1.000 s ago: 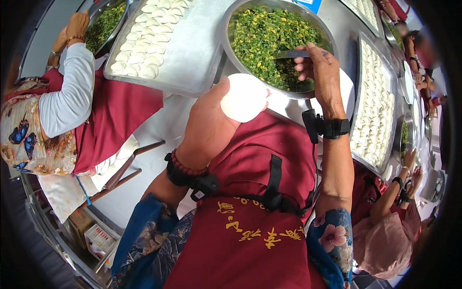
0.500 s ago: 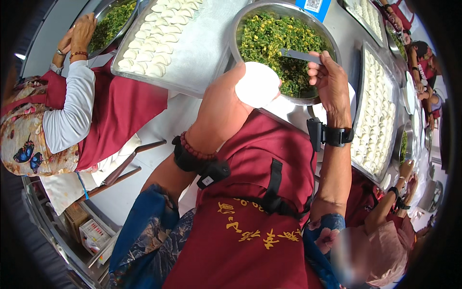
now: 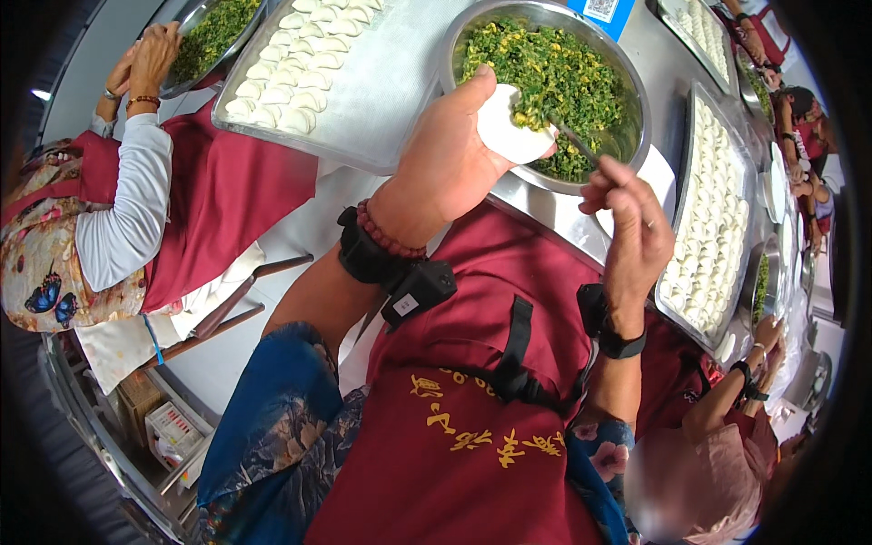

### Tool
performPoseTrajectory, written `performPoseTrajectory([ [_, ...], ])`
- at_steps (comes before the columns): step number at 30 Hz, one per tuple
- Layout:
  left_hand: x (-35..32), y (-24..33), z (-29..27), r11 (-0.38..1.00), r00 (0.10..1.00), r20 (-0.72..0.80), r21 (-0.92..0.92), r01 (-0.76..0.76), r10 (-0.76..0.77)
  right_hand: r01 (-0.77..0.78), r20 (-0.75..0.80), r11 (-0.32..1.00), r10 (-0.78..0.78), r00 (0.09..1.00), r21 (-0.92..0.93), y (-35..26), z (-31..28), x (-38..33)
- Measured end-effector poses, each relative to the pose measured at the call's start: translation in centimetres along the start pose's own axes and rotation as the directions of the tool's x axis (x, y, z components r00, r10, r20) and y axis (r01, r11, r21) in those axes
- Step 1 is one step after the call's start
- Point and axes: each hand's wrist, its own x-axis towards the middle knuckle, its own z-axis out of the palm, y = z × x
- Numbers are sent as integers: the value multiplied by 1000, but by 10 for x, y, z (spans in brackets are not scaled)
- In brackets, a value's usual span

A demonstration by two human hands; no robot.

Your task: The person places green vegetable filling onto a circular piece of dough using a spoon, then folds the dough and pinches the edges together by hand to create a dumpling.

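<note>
My left hand [image 3: 451, 150] holds a round white dumpling wrapper [image 3: 502, 136] on its palm and fingers, over the near rim of a steel bowl [image 3: 643, 136]. The bowl holds chopped green and yellow filling [image 3: 545, 68]. Between its fingers and thumb, my right hand [image 3: 631, 213] grips a thin flat metal spatula [image 3: 581, 143]. The tool's tip is at the wrapper's right edge, where some filling seems to lie on the wrapper; bowl filling behind makes the border hard to tell.
To the left, a metal tray [image 3: 381, 109] carries rows of folded dumplings [image 3: 291, 77]. Another dumpling tray [image 3: 704, 213] lies to the right. A co-worker's hands [image 3: 150, 64] are by a second filling bowl [image 3: 213, 41] at far left. More people work along the right side.
My right hand has come down and toward me with the spatula, from over the filling to the wrapper. My left hand has moved the wrapper up and right, over the bowl's rim.
</note>
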Motion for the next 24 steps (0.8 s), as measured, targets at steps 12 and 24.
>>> performPoseTrajectory([
  [12,-4,-3,-3,1000,1000,1,-5,0,0,496,300,722,-396,868,-482,0,13,-27],
  [24,-10,-5,1,1000,1000,20,10,-22,22,481,259,761,-406,877,-435,-3,11,-25],
])
